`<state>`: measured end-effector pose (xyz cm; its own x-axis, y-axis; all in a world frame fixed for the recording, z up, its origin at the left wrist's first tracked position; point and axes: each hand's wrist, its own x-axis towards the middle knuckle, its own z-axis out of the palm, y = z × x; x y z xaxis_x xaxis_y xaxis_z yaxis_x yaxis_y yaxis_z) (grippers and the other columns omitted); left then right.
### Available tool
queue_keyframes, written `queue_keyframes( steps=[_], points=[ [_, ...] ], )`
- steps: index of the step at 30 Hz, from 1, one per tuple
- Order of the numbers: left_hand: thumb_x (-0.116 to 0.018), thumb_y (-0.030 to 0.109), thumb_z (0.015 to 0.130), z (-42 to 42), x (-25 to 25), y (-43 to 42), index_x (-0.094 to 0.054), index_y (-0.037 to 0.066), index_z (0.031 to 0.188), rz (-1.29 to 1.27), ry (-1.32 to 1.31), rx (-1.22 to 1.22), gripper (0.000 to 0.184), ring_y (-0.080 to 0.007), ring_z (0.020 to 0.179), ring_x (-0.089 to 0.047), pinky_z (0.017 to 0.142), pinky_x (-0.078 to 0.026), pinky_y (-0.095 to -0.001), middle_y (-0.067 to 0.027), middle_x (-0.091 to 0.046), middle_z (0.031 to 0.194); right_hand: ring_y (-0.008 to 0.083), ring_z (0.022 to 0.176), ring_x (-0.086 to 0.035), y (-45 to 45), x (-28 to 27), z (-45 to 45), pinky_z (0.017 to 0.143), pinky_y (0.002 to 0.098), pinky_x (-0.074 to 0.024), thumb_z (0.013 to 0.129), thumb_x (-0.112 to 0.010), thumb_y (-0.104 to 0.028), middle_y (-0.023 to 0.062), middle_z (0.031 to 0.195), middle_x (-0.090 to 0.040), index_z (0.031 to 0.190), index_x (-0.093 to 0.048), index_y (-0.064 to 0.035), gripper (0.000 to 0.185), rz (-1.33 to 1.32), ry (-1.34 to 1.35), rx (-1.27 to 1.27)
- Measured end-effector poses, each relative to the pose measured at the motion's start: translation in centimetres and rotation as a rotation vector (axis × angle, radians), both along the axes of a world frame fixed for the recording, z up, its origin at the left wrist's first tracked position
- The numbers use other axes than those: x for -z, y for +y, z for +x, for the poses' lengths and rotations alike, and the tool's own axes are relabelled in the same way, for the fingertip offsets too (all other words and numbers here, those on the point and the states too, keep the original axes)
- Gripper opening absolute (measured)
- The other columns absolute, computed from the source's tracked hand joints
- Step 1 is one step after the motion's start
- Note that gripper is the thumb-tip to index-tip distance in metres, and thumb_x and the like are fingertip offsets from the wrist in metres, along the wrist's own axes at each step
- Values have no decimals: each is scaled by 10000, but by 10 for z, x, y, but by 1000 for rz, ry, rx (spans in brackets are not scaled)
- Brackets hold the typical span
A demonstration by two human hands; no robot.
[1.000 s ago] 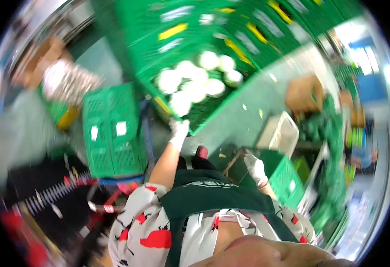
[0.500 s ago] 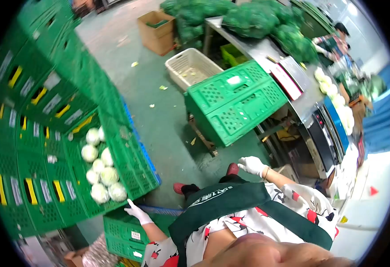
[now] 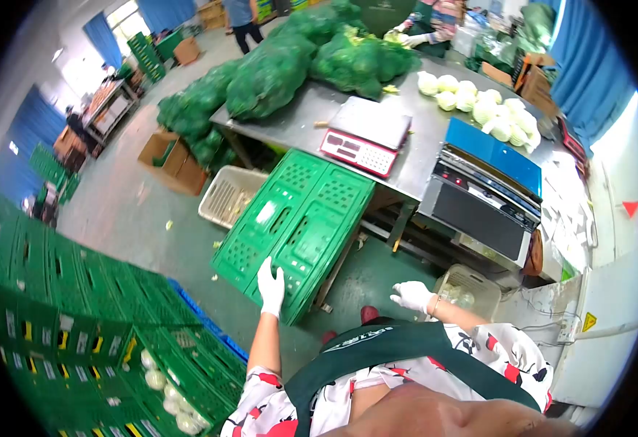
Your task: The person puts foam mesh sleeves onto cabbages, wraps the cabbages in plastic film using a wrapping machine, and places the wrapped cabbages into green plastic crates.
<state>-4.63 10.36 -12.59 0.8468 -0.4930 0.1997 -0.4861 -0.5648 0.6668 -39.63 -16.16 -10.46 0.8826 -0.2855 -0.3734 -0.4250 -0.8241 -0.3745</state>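
Note:
My left hand (image 3: 270, 285), in a white glove, has its fingers apart over the near edge of a folded green crate (image 3: 297, 226); whether it touches the crate I cannot tell. Nothing is in it. My right hand (image 3: 412, 296), gloved too, hangs with fingers spread in front of the metal table (image 3: 414, 160), near a pale basket (image 3: 472, 288) on the floor. On the table are a red and white scale (image 3: 363, 138), a wrapping machine (image 3: 483, 207) and a group of pale round cabbages (image 3: 485, 108). More cabbages (image 3: 170, 397) lie in a green crate at the lower left.
Stacked green crates (image 3: 64, 284) fill the left, beside a blue pallet edge (image 3: 206, 313). Green net sacks (image 3: 272, 76) lie along the table. A cardboard box (image 3: 173, 164) and a white basket (image 3: 231, 195) stand on the floor. A co-worker (image 3: 435, 25) is behind the table.
The view has turned right, from the crate stack toward the table. My left hand has left the edge of the cabbage crate and is now at the folded crate. My right hand stays spread.

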Motion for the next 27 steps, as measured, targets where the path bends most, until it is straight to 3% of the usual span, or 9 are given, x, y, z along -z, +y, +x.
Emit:
queue_keyframes(
  steps=[7, 11, 16, 18, 19, 20, 22, 24, 27],
  points=[
    [-635, 344, 923, 111, 50, -111, -480, -27, 1409, 313, -228, 101, 630, -444, 1324, -466, 1115, -376, -477, -264, -541, 1383, 379, 1012, -675, -16, -4, 18, 905, 447, -525, 981, -534, -408, 213, 1067, -710, 1232, -647, -36, 463, 160, 109, 65],
    [-633, 476, 923, 134, 55, -130, -586, -35, 1318, 624, -38, 195, 647, -400, 1198, -576, 1025, -457, -456, -245, -607, 1316, 419, 881, -685, -33, 7, 38, 816, 504, -535, 969, -539, -405, 239, 927, -709, 1105, -665, -27, 422, 153, -72, 90],
    [-854, 574, 653, 182, 39, -144, -620, -38, 1277, 804, 291, 292, 906, -340, 1211, -600, 1035, -468, -385, -237, -684, 1187, 407, 882, -684, -60, -38, 111, 813, 482, -542, 962, -549, -403, 216, 963, -715, 1091, -690, -55, 397, 250, -70, 8],
    [-856, 401, 675, 162, 0, -137, -546, -72, 1341, 422, -350, 279, 874, -350, 1161, -626, 1000, -495, -395, -218, -657, 1252, 407, 866, -682, -66, -52, 147, 801, 486, -542, 964, -551, -391, 219, 944, -710, 1080, -684, -54, 380, 274, -132, -53],
    [-811, 312, 695, 170, -27, -134, -513, -28, 1401, 294, 122, 267, 838, -326, 1145, -637, 974, -506, -394, -224, -646, 1258, 409, 858, -680, -67, -59, 167, 796, 488, -542, 964, -551, -386, 220, 932, -707, 1075, -680, -51, 375, 309, -166, -82],
    [-781, 271, 701, 183, -54, -132, -623, 23, 1263, 274, 161, 183, 634, -331, 1091, -652, 910, -522, -416, -213, -664, 1195, 411, 844, -680, -73, -59, 199, 788, 490, -544, 964, -553, -385, 224, 907, -702, 1090, -673, -50, 377, 359, -166, -91],
    [-809, 283, 714, 219, -78, -114, -644, 59, 855, 367, -98, 131, 312, -365, 894, -627, 786, -510, -463, -139, -661, 959, 408, 854, -677, -76, -56, 246, 794, 489, -545, 962, -557, -382, 228, 907, -694, 1121, -662, -53, 380, 363, -192, -143],
    [-852, 309, 694, 236, -117, -107, -641, 80, 836, 353, -457, 132, 343, -343, 885, -592, 773, -495, -459, -123, -601, 897, 388, 940, -662, -72, -39, 287, 848, 477, -533, 961, -561, -375, 223, 985, -686, 1156, -654, -51, 390, 291, -287, -212],
    [-807, 298, 772, 273, -128, -112, -681, 79, 930, 424, -400, -130, 298, -329, 911, -628, 762, -527, -450, -132, -624, 976, 354, 1164, -576, -66, -32, 367, 990, 444, -470, 956, -571, -369, 200, 1194, -634, 1219, -633, -23, 439, 216, -313, -288]
  ],
)
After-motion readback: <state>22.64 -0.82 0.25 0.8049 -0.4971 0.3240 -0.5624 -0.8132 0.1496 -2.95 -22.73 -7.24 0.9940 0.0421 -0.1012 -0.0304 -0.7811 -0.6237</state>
